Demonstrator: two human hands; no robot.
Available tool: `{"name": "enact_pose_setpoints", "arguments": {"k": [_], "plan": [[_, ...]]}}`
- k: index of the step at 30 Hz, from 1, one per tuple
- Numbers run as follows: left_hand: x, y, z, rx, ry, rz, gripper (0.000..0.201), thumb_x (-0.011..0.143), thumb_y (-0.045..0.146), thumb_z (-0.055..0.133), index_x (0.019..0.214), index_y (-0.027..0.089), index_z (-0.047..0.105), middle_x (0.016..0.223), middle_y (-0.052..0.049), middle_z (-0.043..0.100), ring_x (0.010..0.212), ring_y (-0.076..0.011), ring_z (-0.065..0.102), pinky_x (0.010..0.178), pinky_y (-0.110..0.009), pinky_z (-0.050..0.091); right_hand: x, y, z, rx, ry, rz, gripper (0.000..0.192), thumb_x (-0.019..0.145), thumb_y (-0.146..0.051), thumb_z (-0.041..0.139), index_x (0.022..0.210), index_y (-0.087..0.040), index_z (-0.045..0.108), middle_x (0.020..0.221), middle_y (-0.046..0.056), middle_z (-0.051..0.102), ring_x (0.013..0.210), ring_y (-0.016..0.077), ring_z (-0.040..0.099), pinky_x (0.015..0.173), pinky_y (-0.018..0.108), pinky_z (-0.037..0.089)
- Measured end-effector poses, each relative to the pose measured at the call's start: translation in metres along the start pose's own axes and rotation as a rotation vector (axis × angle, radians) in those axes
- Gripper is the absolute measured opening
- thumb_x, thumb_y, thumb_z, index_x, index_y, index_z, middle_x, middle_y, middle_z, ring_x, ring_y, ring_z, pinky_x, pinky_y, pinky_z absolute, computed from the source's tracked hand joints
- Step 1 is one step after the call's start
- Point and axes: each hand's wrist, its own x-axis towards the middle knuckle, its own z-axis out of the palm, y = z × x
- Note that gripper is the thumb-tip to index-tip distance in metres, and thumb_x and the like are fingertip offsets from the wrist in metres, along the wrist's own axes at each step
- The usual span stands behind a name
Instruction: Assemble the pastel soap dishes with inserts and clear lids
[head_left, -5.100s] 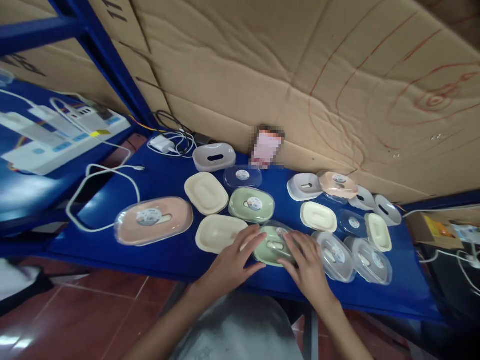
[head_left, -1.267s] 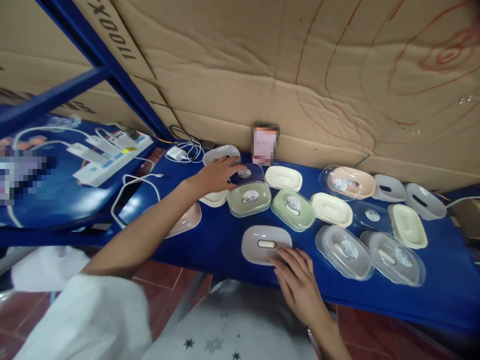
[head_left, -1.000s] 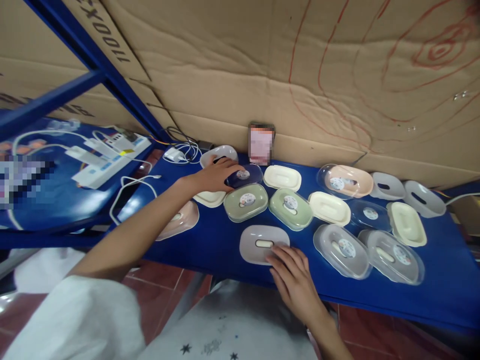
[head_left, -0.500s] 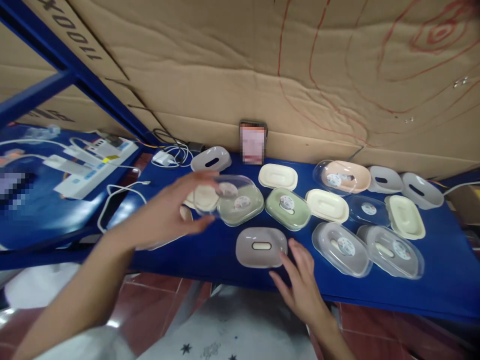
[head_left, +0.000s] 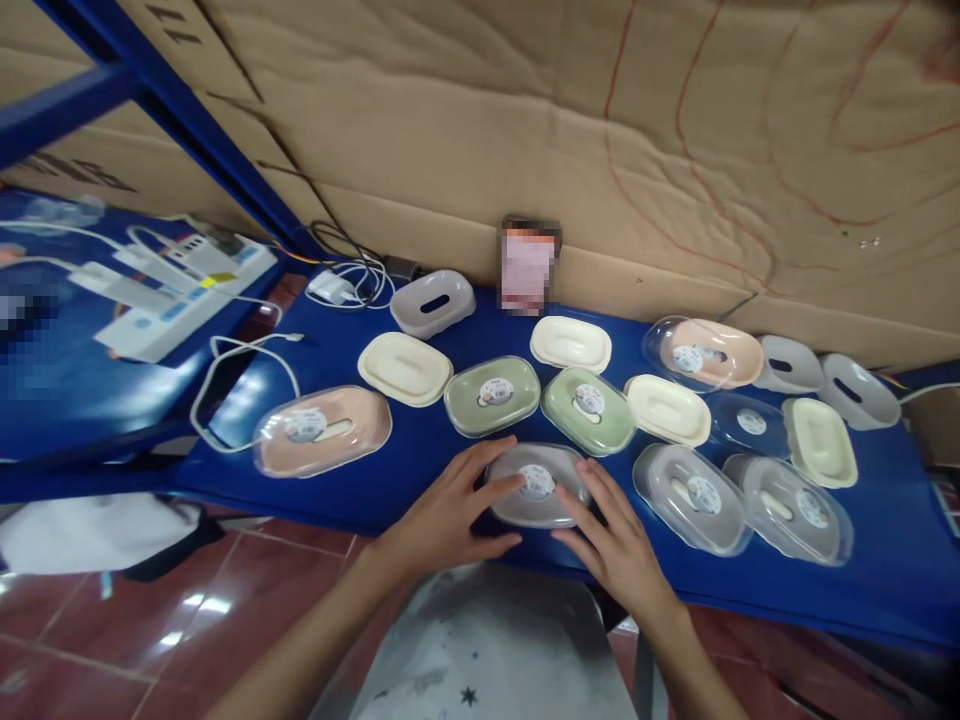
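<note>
On the grey box, a clear lid now sits.

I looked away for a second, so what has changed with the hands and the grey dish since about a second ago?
The left hand came back from the rear of the table with a clear lid, which now sits on the grey dish at the front edge. Both hands press on it; the right hand shifted onto its right side. The other dishes stayed put.

No legible text; stickers too small.
</note>
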Motion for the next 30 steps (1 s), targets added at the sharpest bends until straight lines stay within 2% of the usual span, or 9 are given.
{"name": "enact_pose_setpoints", "arguments": {"k": [5,13,19,25,28,30], "plan": [[-0.002,0.001,0.014,0.058,0.061,0.079,0.056,0.100,0.032,0.076,0.149,0.024,0.052,0.167,-0.023,0.043,0.155,-0.0367,0.046,0.116,-0.057,0.057,-0.008,-0.001,0.003,-0.072,0.068,-0.006,0.075,0.099,-0.026,0.076,0.167,-0.029,0.044,0.157,0.016,0.061,0.150,0.0338,0.057,0.115,0.052,0.060],[0.001,0.003,0.014,0.080,0.017,0.084,0.054,0.105,0.031,0.069,0.155,0.029,0.047,0.171,-0.018,0.040,0.160,-0.0348,0.043,0.120,-0.057,0.055,-0.017,-0.001,0.002,-0.104,0.095,-0.008,0.079,0.099,-0.019,0.075,0.169,-0.029,0.040,0.157,0.015,0.061,0.150,0.0339,0.056,0.115,0.048,0.061],[0.003,-0.001,0.018,0.083,0.067,0.111,0.054,0.104,0.038,0.070,0.153,0.023,0.051,0.169,-0.022,0.041,0.158,-0.0356,0.043,0.119,-0.057,0.055,-0.013,0.001,0.003,-0.019,0.071,0.056,0.078,0.102,-0.022,0.072,0.170,-0.035,0.036,0.165,0.014,0.052,0.151,0.0326,0.055,0.120,0.051,0.056],[0.003,-0.005,0.026,0.131,0.092,0.142,0.059,0.104,0.036,0.071,0.157,0.024,0.049,0.172,-0.023,0.036,0.160,-0.0363,0.041,0.117,-0.056,0.055,-0.009,0.000,0.005,-0.044,0.049,0.061,0.081,0.102,-0.021,0.071,0.172,-0.034,0.033,0.173,0.013,0.043,0.155,0.0345,0.049,0.120,0.051,0.055],[-0.001,0.001,0.020,0.123,0.081,0.142,0.057,0.104,0.038,0.069,0.156,0.024,0.051,0.173,-0.023,0.035,0.159,-0.0367,0.043,0.117,-0.055,0.056,-0.012,0.001,0.005,-0.031,0.046,0.070,0.080,0.103,-0.020,0.069,0.172,-0.034,0.032,0.174,0.011,0.040,0.154,0.0329,0.051,0.119,0.048,0.057],[-0.005,0.003,0.010,0.120,0.133,0.120,0.051,0.107,0.034,0.065,0.155,0.024,0.053,0.171,-0.022,0.039,0.156,-0.0355,0.047,0.116,-0.053,0.058,-0.017,0.001,0.000,-0.035,0.063,0.062,0.079,0.102,-0.020,0.069,0.171,-0.034,0.034,0.173,0.010,0.042,0.152,0.0315,0.054,0.119,0.047,0.057]]}}
